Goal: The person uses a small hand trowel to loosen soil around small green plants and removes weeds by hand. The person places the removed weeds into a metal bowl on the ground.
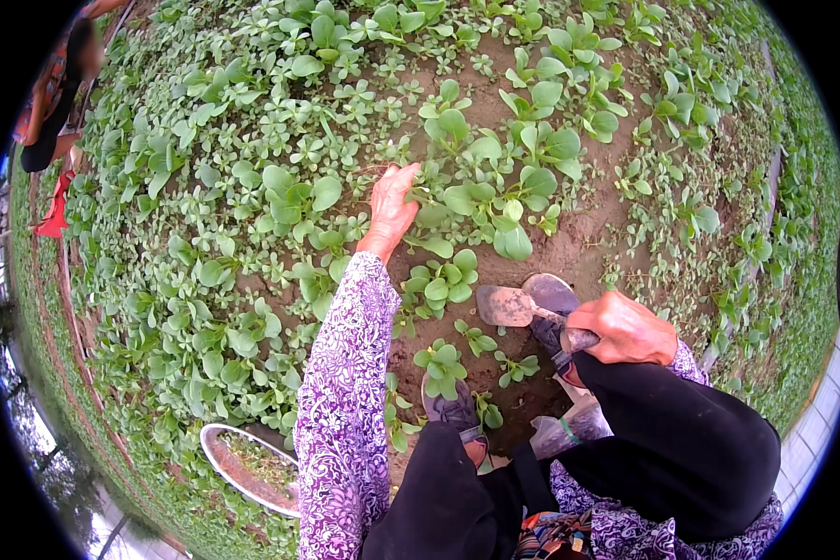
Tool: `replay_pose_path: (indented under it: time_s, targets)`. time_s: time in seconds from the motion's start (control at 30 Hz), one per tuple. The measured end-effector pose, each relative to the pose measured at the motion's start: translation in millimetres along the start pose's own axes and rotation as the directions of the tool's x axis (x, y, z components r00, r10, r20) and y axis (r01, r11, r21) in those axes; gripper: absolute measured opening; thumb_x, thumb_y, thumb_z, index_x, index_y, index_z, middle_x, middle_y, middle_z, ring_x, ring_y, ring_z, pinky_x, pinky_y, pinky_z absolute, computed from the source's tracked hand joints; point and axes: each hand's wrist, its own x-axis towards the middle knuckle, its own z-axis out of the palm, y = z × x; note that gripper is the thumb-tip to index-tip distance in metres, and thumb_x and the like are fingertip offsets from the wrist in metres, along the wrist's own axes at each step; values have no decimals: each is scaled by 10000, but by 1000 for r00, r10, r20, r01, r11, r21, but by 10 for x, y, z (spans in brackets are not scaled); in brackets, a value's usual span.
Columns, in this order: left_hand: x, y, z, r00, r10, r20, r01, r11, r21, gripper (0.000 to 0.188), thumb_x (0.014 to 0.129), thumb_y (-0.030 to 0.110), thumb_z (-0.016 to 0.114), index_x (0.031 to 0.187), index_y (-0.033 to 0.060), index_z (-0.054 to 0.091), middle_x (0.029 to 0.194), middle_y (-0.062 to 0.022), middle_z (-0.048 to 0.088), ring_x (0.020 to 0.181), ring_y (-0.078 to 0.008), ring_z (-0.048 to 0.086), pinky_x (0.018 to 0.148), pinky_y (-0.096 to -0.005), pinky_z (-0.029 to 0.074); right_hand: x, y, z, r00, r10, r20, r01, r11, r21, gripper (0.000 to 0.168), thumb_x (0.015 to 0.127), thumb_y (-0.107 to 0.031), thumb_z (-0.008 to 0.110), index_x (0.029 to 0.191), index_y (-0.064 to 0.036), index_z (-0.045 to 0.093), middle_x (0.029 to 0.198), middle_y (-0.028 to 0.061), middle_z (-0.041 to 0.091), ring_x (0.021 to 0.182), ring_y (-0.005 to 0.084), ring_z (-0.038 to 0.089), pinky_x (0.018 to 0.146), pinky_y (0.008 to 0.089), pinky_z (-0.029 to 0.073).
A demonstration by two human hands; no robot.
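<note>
My left hand (pixel 394 203) reaches low among the green plants, its fingers curled around thin weed stems beside a broad-leaved seedling (pixel 452 126). The fingertips are partly hidden by leaves. My right hand (pixel 623 327) is closed on the handle of a small hand trowel (pixel 507 306), whose soil-stained blade points left above my right shoe (pixel 551 297). Below the trowel, a few leafy greens (pixel 442 360) grow from the bare soil near my left shoe (pixel 455 406).
A white-rimmed basin (pixel 213 458) holding pulled weeds and soil stands at the lower left. Dense low weeds (pixel 252 140) cover the bed's left side. Another person (pixel 52 98) crouches at the upper left, near a red object (pixel 57 206). Paving (pixel 815 420) runs along the lower right.
</note>
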Motion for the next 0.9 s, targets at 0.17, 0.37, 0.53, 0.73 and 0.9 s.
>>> replay_pose_path:
  time_s: [0.17, 0.37, 0.53, 0.73, 0.9]
  targets:
    - [103, 148, -91, 986, -44, 159, 53, 997, -51, 539, 562, -108, 516, 1089, 4, 529, 913, -182, 576, 825, -369, 522, 731, -410, 437, -30, 78, 20, 998, -44, 44, 52, 978, -202, 251, 465, -61, 639, 706, -79, 573, 714, 61, 528, 695, 266, 527, 600, 333, 426]
    - [10, 182, -119, 982, -140, 130, 152, 984, -95, 515, 638, -128, 489, 1132, 17, 493, 858, -178, 551, 812, -348, 527, 711, -372, 434, 3, -3, -8, 999, 41, 7, -41, 999, -36, 161, 572, -30, 523, 728, -6, 492, 635, 187, 477, 620, 418, 474, 547, 465, 357]
    - [-50, 222, -195, 966, -249, 62, 256, 913, -318, 486, 674, -123, 474, 1134, 32, 496, 876, -142, 564, 785, -285, 539, 687, -358, 454, -14, -43, -28, 998, 32, -49, -33, 999, -24, 150, 593, -35, 522, 739, -9, 504, 640, 181, 488, 626, 408, 488, 552, 461, 366]
    - [88, 321, -656, 647, -762, 39, 515, 398, -760, 252, 809, 149, 641, 1029, 57, 560, 857, 30, 591, 660, -51, 478, 519, -222, 388, -34, 16, -49, 1000, 2, -30, -3, 1000, -29, 157, 601, -40, 520, 756, -12, 512, 644, 175, 496, 635, 401, 501, 560, 458, 375]
    - [61, 98, -986, 777, -615, -135, 563, 775, -285, 310, 699, 231, 748, 921, 77, 598, 780, -2, 628, 657, -134, 552, 587, -277, 444, -42, -38, -20, 998, 43, -44, -45, 998, -50, 148, 605, -43, 523, 751, -22, 512, 652, 170, 496, 648, 397, 500, 573, 453, 383]
